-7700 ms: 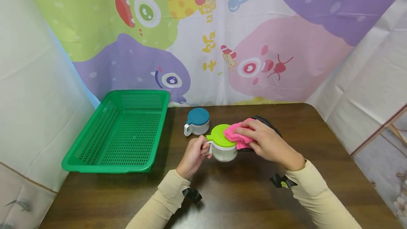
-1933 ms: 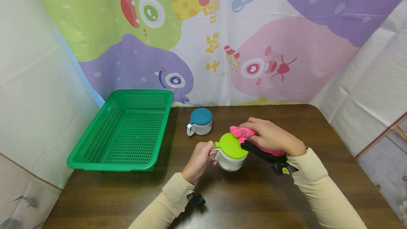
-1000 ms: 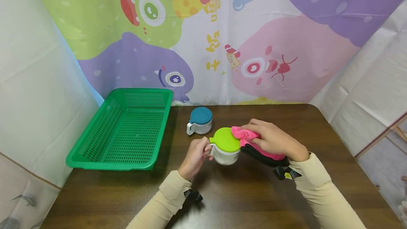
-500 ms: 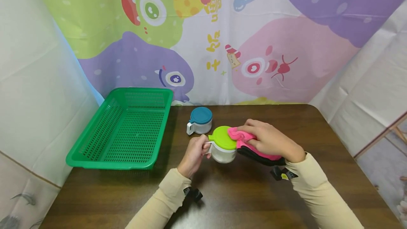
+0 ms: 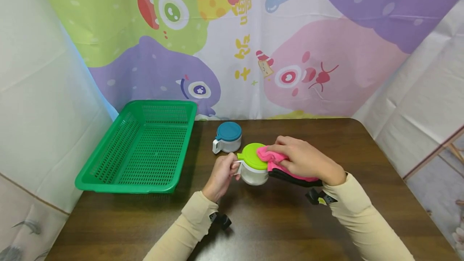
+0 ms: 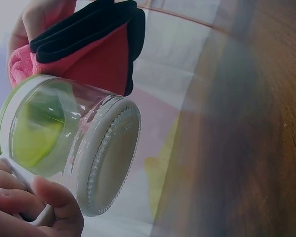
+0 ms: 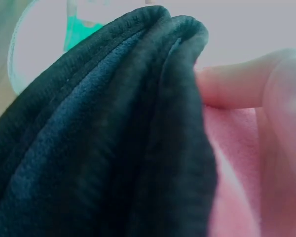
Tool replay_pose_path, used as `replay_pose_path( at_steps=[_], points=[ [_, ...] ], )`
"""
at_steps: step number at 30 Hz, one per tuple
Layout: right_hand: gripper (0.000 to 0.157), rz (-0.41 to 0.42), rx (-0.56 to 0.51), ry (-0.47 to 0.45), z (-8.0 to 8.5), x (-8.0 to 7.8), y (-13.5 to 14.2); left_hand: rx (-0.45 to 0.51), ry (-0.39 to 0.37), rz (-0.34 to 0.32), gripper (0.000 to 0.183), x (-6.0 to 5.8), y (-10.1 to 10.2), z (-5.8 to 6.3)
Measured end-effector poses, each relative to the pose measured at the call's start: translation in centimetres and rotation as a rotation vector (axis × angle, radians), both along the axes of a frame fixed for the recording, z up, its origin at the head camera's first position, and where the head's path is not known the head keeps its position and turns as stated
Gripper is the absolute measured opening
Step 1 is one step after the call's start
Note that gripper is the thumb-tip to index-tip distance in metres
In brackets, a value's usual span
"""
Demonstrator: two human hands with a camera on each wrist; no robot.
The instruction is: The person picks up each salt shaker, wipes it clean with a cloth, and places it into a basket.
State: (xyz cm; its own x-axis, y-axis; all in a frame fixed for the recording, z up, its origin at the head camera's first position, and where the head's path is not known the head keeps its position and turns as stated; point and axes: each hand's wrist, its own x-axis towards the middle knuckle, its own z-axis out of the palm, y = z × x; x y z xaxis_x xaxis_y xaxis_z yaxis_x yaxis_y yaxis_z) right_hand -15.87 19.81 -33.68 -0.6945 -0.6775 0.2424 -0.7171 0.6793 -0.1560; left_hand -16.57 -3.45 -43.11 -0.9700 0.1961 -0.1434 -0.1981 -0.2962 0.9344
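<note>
My left hand (image 5: 222, 174) grips the white handle of a clear glass jar (image 5: 254, 175) with a lime-green lid (image 5: 251, 156). The left wrist view shows the jar (image 6: 64, 138) raised above the table, its ribbed base turned toward that camera. My right hand (image 5: 302, 158) pinches a folded pink cloth (image 5: 273, 157) with black edging, pressed on the right part of the lid. Close up in the right wrist view, the black edge (image 7: 113, 123) of the cloth hides most of the jar. Behind the jar stands a similar one with a blue lid (image 5: 229, 131).
A green plastic basket (image 5: 177, 164) with slotted walls sits on the left of the brown wooden table (image 5: 282, 228). A cartoon-printed curtain (image 5: 232, 92) hangs along the back edge, with pale sheets at both sides.
Since about two seconds ago, the jar and both hands have shifted slightly left and away from me. The cloth has moved farther in over the lid. The blue-lidded jar stays put.
</note>
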Motion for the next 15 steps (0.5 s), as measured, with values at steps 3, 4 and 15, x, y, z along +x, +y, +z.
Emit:
replay_pose_path(
  at_steps=[3, 4, 15],
  points=[
    [0.041, 0.000, 0.012, 0.003, 0.17, 0.13, -0.24, 0.002, 0.002, 0.004, 0.031, -0.01, 0.01, 0.00],
    [0.041, 0.001, 0.015, 0.006, 0.19, 0.15, -0.31, 0.001, 0.002, 0.005, 0.031, -0.02, 0.01, -0.02],
    [0.043, 0.047, 0.030, 0.027, 0.16, 0.30, -0.96, -0.005, -0.004, 0.007, 0.031, 0.00, 0.12, -0.08]
  ],
)
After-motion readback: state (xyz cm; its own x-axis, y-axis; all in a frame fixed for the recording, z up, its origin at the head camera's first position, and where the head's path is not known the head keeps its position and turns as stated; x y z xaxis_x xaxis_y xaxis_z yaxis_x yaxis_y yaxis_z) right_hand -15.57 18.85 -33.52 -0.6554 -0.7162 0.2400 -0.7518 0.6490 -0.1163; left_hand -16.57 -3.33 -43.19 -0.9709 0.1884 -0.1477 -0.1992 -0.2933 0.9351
